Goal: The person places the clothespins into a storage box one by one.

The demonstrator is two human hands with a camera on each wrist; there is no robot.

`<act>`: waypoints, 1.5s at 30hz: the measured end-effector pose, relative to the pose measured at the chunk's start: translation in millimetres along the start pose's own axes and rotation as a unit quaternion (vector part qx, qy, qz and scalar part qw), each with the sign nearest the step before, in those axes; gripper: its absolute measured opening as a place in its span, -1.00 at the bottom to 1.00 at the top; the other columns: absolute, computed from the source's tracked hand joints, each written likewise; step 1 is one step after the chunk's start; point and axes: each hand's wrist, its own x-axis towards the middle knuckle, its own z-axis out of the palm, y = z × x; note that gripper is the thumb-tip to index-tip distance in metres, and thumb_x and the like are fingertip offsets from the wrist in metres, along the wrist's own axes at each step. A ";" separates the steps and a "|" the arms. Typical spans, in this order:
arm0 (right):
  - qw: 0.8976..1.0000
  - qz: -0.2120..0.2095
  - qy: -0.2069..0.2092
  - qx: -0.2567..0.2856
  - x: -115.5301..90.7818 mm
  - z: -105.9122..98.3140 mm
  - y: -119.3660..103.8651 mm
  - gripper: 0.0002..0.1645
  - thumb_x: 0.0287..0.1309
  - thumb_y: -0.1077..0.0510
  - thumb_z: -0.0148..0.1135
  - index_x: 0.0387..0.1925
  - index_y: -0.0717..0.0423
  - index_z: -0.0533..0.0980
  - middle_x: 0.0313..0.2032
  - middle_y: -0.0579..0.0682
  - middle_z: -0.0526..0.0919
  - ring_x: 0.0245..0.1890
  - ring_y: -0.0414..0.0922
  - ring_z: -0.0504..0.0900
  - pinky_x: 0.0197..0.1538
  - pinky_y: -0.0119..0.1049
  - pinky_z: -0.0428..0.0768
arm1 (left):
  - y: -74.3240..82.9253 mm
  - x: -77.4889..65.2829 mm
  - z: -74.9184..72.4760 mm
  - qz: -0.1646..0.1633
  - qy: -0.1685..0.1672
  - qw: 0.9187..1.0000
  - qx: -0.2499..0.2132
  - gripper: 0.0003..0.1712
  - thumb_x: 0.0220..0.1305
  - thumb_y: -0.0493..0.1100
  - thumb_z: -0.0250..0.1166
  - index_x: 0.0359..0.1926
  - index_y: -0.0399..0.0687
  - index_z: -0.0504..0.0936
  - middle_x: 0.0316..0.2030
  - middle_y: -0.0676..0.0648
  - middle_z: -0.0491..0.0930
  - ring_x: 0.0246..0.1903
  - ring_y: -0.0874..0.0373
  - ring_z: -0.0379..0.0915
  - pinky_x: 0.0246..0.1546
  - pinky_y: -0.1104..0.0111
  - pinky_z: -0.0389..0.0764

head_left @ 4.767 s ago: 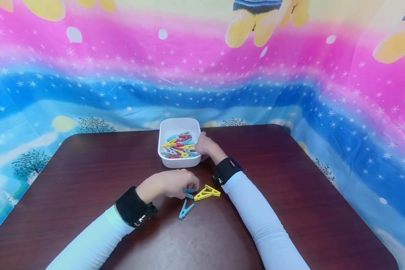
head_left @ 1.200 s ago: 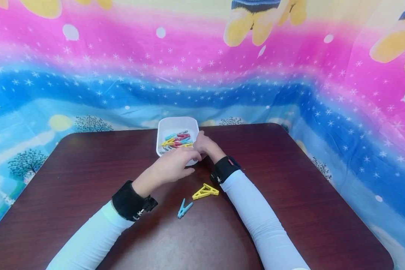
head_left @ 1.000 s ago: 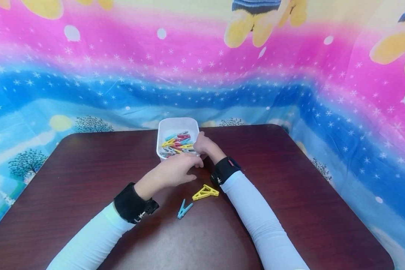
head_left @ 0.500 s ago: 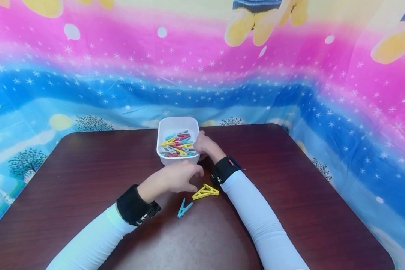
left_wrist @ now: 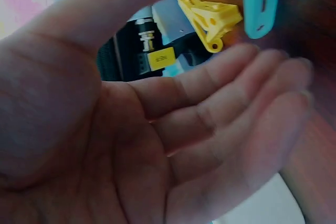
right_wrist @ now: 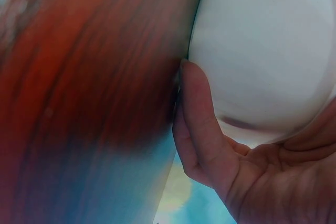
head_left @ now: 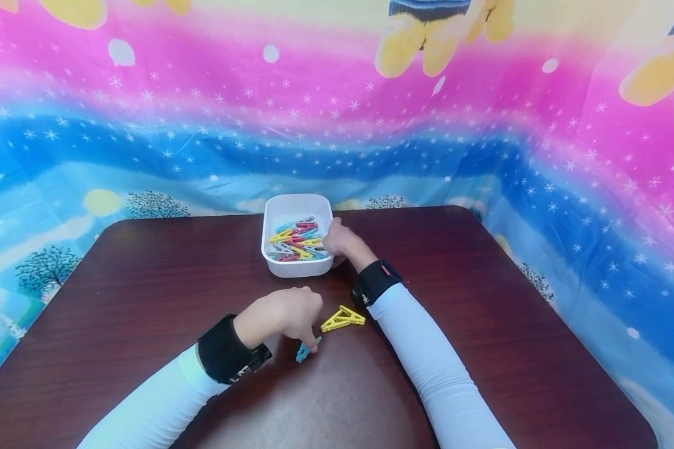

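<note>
My left hand (head_left: 286,315) hovers over a light-blue clothespin (head_left: 302,351) on the table, thumb and fingers around it. The left wrist view shows the clothespin (left_wrist: 260,3) just past the spread, loosely bent fingers, with a gap between them. Right beside it lies a yellow clothespin shape (head_left: 342,318); whether it is one or two overlapping, I cannot tell. My right hand (head_left: 341,242) grips the right side of a white plastic bin (head_left: 299,269), its fingers (right_wrist: 202,114) bent against the outer wall. Several red, yellow, blue and white clothespins (head_left: 297,240) lie inside.
The dark reddish-brown wooden table (head_left: 174,268) carries all of this. A patterned cloth backdrop (head_left: 202,143) in pink and blue hangs behind the far edge and along the sides. Each wrist wears a black strap (head_left: 227,349).
A second blue clothespin, under my left hand at first, has left the table. My left hand went to the bin, then came back down over the other blue clothespin. The right hand stayed put.
</note>
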 end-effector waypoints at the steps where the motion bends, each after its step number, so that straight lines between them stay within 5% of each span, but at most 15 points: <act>1: 1.000 0.000 0.000 0.002 0.2 0.2 0.1 -0.16 0.35 0.16 -0.09 0.42 0.03 -0.34 -0.07 0.19 0.39 -0.33 0.05 0.59 -0.50 -0.09 0.65 | -0.1 0.9 0.4 0.004 -0.001 1.000 0.001 -0.62 -0.19 0.15 0.51 -0.64 0.06 0.53 -0.71 0.08 0.35 -0.63 0.18 0.34 -0.63 0.39 0.34; 7: 1.000 0.001 0.003 0.008 0.3 0.5 0.5 -0.19 0.34 0.17 -0.07 0.41 0.03 -0.30 -0.08 0.19 0.39 -0.33 0.06 0.60 -0.51 -0.08 0.65 | -1.1 3.4 1.1 0.026 -0.001 1.000 -0.004 -0.67 -0.14 -0.03 0.52 -0.70 0.04 0.51 -0.72 0.09 0.34 -0.65 0.19 0.34 -0.64 0.41 0.35; 13: 1.000 -0.001 0.001 0.002 0.3 0.0 0.4 -0.19 0.34 0.17 -0.07 0.40 0.04 -0.30 -0.07 0.19 0.39 -0.35 0.05 0.60 -0.52 -0.09 0.65 | -1.8 4.8 2.2 0.027 0.004 1.000 -0.008 -0.77 -0.14 -0.11 0.51 -0.54 0.05 0.57 -0.57 0.10 0.47 -0.57 0.20 0.39 -0.58 0.41 0.44; 23: 1.000 0.001 0.003 0.000 0.4 0.4 0.4 -0.20 0.34 0.17 -0.07 0.40 0.04 -0.28 -0.06 0.18 0.39 -0.31 0.04 0.59 -0.51 -0.10 0.66 | -2.5 8.8 5.3 -0.008 -0.002 1.000 -0.011 -0.74 -0.16 -0.13 0.52 -0.59 0.04 0.54 -0.63 0.05 0.42 -0.64 0.17 0.40 -0.65 0.40 0.42; 45: 1.000 0.003 0.008 0.011 -0.1 1.4 -0.2 -0.23 0.34 0.20 -0.08 0.40 0.04 -0.25 -0.10 0.17 0.39 -0.33 0.04 0.60 -0.51 -0.08 0.66 | -2.4 11.9 8.7 0.011 0.011 1.000 -0.007 -0.76 -0.19 -0.17 0.54 -0.54 0.06 0.58 -0.58 0.10 0.47 -0.56 0.19 0.38 -0.61 0.40 0.42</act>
